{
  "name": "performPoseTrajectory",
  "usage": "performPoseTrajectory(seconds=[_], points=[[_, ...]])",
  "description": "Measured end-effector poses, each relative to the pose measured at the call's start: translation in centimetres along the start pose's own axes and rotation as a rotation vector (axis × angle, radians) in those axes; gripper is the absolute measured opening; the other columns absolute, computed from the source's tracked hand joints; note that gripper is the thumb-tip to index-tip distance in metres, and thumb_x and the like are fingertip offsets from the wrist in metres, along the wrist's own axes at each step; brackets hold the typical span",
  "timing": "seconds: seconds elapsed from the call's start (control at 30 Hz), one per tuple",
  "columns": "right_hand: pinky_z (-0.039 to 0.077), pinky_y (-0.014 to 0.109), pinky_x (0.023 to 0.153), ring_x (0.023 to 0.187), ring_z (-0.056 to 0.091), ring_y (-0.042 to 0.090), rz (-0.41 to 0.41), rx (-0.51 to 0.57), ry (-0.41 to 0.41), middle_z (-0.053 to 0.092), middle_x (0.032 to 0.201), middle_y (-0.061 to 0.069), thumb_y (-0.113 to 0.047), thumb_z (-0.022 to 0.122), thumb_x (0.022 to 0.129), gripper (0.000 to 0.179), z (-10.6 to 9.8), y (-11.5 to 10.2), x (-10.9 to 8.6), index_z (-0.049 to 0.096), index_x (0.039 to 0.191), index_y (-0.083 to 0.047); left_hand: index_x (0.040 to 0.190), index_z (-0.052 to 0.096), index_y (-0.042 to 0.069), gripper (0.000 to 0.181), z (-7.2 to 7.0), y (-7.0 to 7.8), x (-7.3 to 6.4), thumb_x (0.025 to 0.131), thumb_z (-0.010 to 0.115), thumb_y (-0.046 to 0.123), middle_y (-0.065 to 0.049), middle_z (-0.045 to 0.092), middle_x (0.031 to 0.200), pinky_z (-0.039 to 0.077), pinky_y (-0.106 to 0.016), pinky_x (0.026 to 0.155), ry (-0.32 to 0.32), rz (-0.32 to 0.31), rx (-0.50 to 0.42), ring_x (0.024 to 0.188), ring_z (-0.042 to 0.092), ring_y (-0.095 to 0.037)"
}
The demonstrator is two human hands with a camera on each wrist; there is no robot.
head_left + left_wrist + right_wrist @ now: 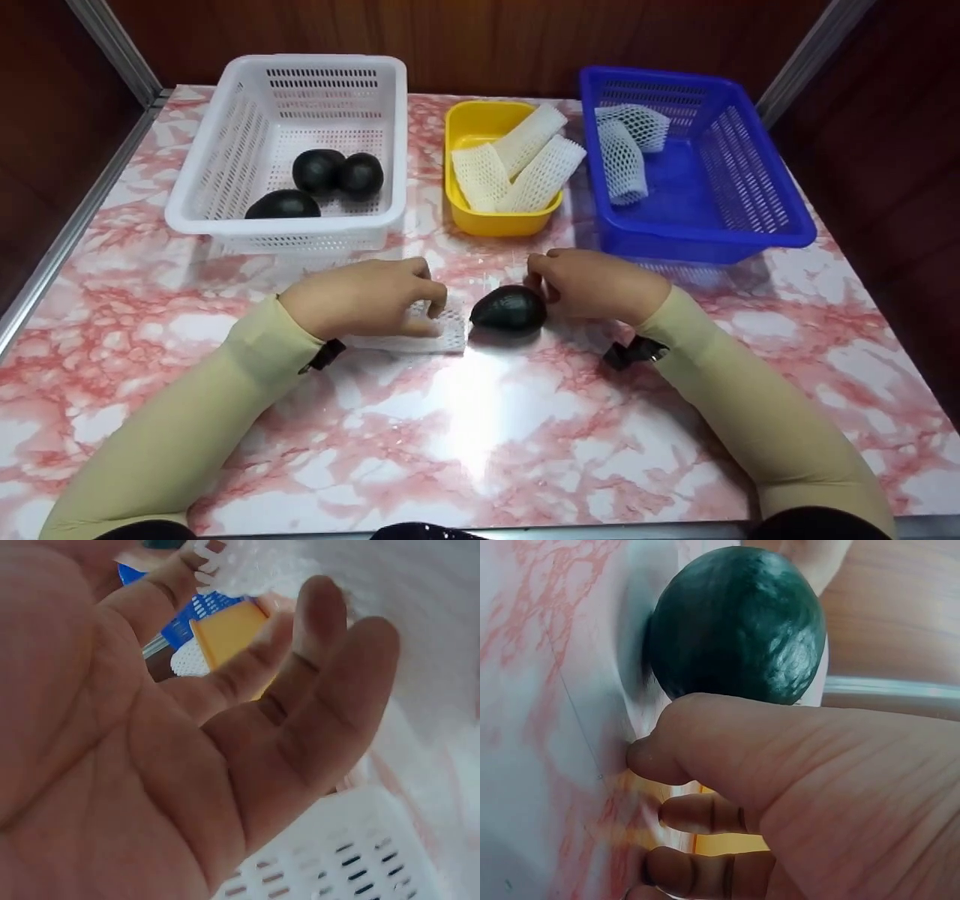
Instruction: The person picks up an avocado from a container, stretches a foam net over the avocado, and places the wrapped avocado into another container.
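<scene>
A dark green avocado (510, 309) lies on the marbled table between the two hands. My right hand (596, 289) is just right of it, fingers loosely bent; in the right wrist view its thumb (675, 739) lies beside the avocado (739, 626), and the fingers do not wrap round it. My left hand (367, 296) hovers over a white foam net sleeve (451, 334) lying flat, fingers curved and a gap showing between thumb and fingers. In the left wrist view the sleeve's mesh (259, 566) is close by the fingertips; whether they touch it is unclear.
A white basket (399, 142) at the back left holds three avocados (283, 204). Behind the hands stands a yellow tub (502, 223) with three net sleeves (544, 176). At the back right, a blue basket (675, 236) contains net sleeves (622, 161).
</scene>
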State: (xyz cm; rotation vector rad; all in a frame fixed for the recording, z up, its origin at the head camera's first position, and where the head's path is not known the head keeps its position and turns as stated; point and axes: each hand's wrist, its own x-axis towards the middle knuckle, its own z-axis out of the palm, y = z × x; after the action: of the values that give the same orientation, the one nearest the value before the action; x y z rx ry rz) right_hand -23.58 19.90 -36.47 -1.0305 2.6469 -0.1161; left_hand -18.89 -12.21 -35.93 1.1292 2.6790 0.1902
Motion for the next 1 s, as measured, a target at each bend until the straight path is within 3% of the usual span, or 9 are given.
performPoseTrajectory(seconds=[0.13, 0.27, 0.33, 0.4, 0.57, 0.63, 0.77, 1.0], points=[[0.058, 0.043, 0.082, 0.089, 0.064, 0.026, 0.004, -0.002, -0.001, 0.067, 0.101, 0.008, -0.004, 0.079, 0.091, 0.034, 0.0, 0.0, 0.1, 0.065, 0.120, -0.013, 0.100, 0.079, 0.015, 0.039, 0.8, 0.4, 0.9, 0.109, 0.062, 0.050, -0.011, 0.072, 0.101, 0.058, -0.052, 0.083, 0.097, -0.083, -0.014, 0.088, 0.069, -0.032], [0.058, 0.042, 0.081, 0.088, 0.065, 0.025, -0.007, 0.009, -0.001, 0.068, 0.101, 0.009, -0.007, 0.081, 0.092, 0.034, 0.2, 0.1, 0.1, 0.064, 0.121, -0.013, 0.076, 0.075, 0.013, 0.049, 1.4, 0.8, 1.4, 0.107, 0.064, 0.050, -0.009, 0.073, 0.080, 0.057, -0.054, 0.074, 0.183, -0.221, -0.046, 0.076, 0.070, -0.034], [0.058, 0.042, 0.081, 0.088, 0.064, 0.025, -0.008, 0.009, -0.002, 0.068, 0.101, 0.008, -0.008, 0.081, 0.092, 0.035, 0.1, 0.1, 0.1, 0.063, 0.121, -0.013, 0.073, 0.073, 0.013, 0.046, 1.5, 1.0, 1.5, 0.105, 0.068, 0.046, -0.009, 0.071, 0.076, 0.056, -0.054, 0.072, 0.194, -0.247, -0.042, 0.074, 0.069, -0.034], [0.058, 0.042, 0.081, 0.088, 0.064, 0.025, -0.006, 0.004, -0.002, 0.068, 0.101, 0.008, -0.009, 0.081, 0.091, 0.036, 0.1, 0.2, 0.1, 0.063, 0.122, -0.013, 0.076, 0.071, 0.013, 0.035, 1.5, 1.2, 1.5, 0.102, 0.073, 0.038, -0.008, 0.068, 0.077, 0.054, -0.052, 0.069, 0.190, -0.237, -0.028, 0.072, 0.066, -0.033], [0.058, 0.042, 0.081, 0.088, 0.065, 0.025, 0.001, 0.011, -0.006, 0.068, 0.102, 0.009, -0.010, 0.083, 0.091, 0.037, 0.1, 0.1, 0.1, 0.063, 0.122, -0.013, 0.105, 0.076, 0.017, 0.010, 1.3, 1.5, 1.0, 0.099, 0.077, 0.024, -0.009, 0.068, 0.101, 0.058, -0.052, 0.077, 0.145, -0.163, -0.022, 0.085, 0.068, -0.033], [0.058, 0.042, 0.081, 0.088, 0.065, 0.025, 0.003, 0.012, -0.007, 0.068, 0.101, 0.009, -0.011, 0.083, 0.091, 0.037, 0.2, 0.1, 0.1, 0.063, 0.121, -0.013, 0.116, 0.080, 0.019, 0.017, 1.2, 1.7, 1.0, 0.099, 0.077, 0.020, -0.011, 0.070, 0.110, 0.060, -0.054, 0.085, 0.136, -0.144, -0.034, 0.094, 0.072, -0.036], [0.058, 0.042, 0.080, 0.087, 0.065, 0.025, -0.004, 0.010, -0.005, 0.067, 0.100, 0.009, -0.009, 0.082, 0.091, 0.036, 0.2, 0.2, 0.2, 0.062, 0.120, -0.013, 0.120, 0.082, 0.014, 0.028, 1.0, 1.9, 1.0, 0.093, 0.077, 0.015, -0.013, 0.072, 0.115, 0.060, -0.053, 0.094, 0.135, -0.152, -0.059, 0.102, 0.074, -0.037], [0.057, 0.042, 0.081, 0.087, 0.065, 0.026, -0.020, -0.003, 0.011, 0.068, 0.099, 0.008, -0.003, 0.079, 0.089, 0.035, 0.1, 0.2, 0.0, 0.063, 0.118, -0.012, 0.141, 0.069, 0.007, 0.072, 1.1, 2.2, 1.5, 0.078, 0.094, 0.033, -0.011, 0.062, 0.129, 0.060, -0.048, 0.093, 0.163, -0.238, -0.159, 0.097, 0.068, -0.032]])
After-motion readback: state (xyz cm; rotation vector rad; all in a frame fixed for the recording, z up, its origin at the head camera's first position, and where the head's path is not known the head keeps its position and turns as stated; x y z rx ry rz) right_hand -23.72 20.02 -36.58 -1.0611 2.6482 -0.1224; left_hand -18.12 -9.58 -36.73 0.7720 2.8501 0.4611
